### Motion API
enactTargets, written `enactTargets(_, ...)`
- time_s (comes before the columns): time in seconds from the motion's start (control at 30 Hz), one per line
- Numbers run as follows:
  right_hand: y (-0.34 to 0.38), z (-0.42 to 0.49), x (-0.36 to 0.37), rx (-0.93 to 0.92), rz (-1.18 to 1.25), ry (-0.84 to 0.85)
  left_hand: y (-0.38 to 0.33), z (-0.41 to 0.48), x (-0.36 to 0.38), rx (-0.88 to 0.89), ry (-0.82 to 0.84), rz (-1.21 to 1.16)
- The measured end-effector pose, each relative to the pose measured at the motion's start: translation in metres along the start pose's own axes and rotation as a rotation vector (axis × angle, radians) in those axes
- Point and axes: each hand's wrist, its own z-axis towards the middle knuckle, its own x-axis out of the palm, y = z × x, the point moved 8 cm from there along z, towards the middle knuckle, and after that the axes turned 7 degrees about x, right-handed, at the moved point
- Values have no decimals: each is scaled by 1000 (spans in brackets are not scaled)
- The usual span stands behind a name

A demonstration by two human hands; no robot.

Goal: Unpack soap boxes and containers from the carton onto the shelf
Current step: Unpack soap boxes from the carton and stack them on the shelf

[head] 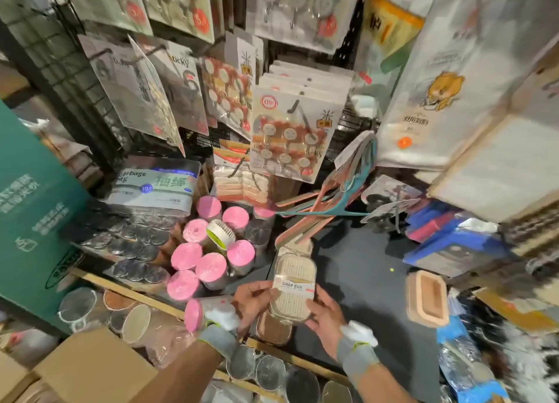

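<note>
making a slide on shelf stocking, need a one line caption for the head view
Restocking: left hand and right hand hold a beige soap box above the dark shelf, beside pink-lidded containers.

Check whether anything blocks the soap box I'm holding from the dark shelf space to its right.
Nothing visible does. The beige ribbed plastic soap box, gripped by left hand and right hand, is beside bare black shelf; a peach rectangular soap tray lies farther right, pastel plastic hangers dangle behind.
</note>
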Motion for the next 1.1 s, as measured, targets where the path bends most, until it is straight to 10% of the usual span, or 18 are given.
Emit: enactTargets(1.1,36,117,-5,-289,-120,-16,-26,97,26,286,-29,165)
